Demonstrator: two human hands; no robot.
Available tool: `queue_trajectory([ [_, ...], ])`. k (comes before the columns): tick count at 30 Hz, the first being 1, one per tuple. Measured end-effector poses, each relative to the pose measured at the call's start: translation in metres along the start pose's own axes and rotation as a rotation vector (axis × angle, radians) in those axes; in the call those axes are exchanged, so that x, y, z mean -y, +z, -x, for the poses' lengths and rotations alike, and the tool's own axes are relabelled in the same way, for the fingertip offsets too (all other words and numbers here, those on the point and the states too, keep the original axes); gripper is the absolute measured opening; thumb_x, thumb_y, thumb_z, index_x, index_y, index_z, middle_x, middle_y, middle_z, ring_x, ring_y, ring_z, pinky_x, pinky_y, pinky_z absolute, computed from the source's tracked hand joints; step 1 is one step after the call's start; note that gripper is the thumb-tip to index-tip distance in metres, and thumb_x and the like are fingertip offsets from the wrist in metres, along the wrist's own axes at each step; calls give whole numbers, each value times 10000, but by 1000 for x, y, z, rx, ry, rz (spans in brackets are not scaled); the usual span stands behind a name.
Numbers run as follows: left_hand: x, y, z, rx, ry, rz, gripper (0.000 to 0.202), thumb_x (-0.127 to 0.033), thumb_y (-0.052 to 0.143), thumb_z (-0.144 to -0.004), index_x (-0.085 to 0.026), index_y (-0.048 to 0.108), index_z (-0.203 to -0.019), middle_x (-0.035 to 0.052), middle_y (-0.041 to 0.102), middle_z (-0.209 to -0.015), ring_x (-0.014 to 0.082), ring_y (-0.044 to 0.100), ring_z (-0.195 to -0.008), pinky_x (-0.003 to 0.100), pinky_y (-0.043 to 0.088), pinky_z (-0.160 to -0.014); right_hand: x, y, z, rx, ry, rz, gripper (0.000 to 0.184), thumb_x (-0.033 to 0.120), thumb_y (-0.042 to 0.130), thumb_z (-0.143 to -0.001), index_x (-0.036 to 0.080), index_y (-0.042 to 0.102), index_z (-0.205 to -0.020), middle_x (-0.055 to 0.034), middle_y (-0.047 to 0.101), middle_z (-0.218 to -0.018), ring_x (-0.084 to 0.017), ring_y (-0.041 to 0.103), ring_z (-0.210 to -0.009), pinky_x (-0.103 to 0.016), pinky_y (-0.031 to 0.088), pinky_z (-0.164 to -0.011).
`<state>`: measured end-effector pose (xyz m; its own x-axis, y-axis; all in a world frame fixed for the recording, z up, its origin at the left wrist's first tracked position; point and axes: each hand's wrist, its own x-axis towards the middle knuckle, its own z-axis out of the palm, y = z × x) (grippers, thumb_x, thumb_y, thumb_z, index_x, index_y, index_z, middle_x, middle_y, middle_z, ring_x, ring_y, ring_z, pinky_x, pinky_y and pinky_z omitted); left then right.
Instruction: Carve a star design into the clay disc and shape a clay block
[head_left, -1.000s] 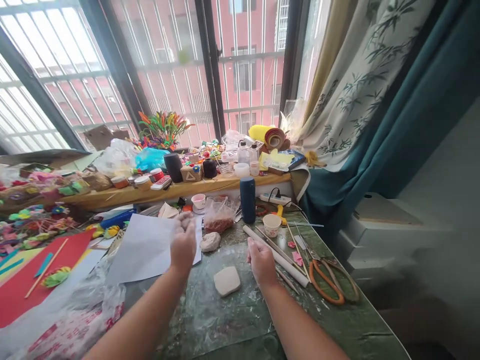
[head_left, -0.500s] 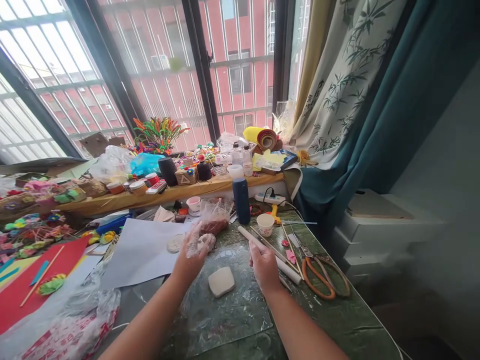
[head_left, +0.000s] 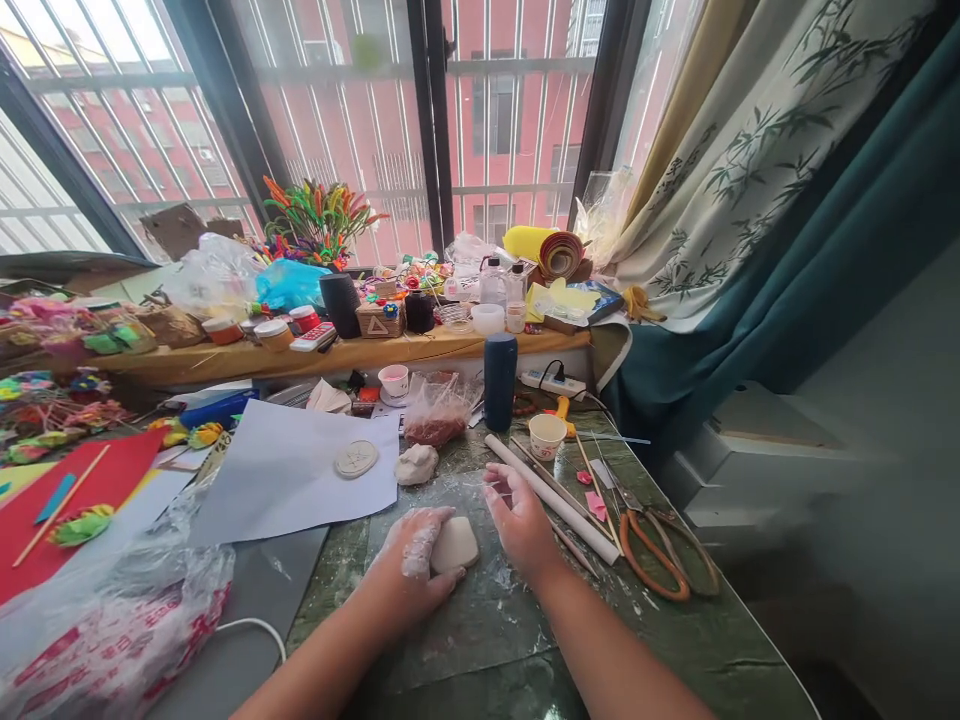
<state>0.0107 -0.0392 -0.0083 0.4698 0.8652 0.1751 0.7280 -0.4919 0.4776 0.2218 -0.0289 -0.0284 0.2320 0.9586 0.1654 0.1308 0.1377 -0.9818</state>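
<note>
A flat, rounded slab of pale clay [head_left: 456,545] lies on a clear sheet [head_left: 480,625] dusted with white. My left hand [head_left: 412,560], powdery white over its fingers, is closed around the slab's left side, thumb along the near edge. To the right of the slab, my right hand [head_left: 519,520] hovers with bent fingers apart and nothing in them. Just beyond it rests a white rolling pin [head_left: 555,500], lying diagonally. Behind my left hand sits a lump of clay [head_left: 416,464]. A round disc with a star pattern [head_left: 355,459] lies on white paper [head_left: 285,480].
Scissors [head_left: 660,555], thin sticks [head_left: 600,490] and a paper cup [head_left: 547,436] lie on the right. A dark blue cylinder [head_left: 499,382] stands near a bag of reddish-brown material [head_left: 436,420]. A crumpled plastic bag [head_left: 127,640] is at the left. Craft supplies crowd the window ledge [head_left: 300,360].
My left hand has come back from the clay lump to the slab. My right hand has let go of the rolling pin and is beside it. The view has shifted somewhat.
</note>
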Motion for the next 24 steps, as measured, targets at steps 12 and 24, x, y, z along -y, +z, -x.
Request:
queue_trajectory([
  [12,1,-20,-21,253,272,-185,638,-298,701,-814,-202,581,-1433,170,709,-1345,355,706,-1154,471,586,-994,-9,2,-5,51,18,73,279,320,584,-910,192,714,-1121,-91,762,-1078,-250,712,-987,-385,563,-915],
  [24,0,0,-11,139,227,-223,754,-391,747,-887,-246,460,-1569,140,597,-1528,363,546,-1397,563,454,-1177,-4,2,-5,71,-11,139,176,232,594,-886,211,715,-1012,-62,747,-1004,-227,699,-916,-370,556,-879],
])
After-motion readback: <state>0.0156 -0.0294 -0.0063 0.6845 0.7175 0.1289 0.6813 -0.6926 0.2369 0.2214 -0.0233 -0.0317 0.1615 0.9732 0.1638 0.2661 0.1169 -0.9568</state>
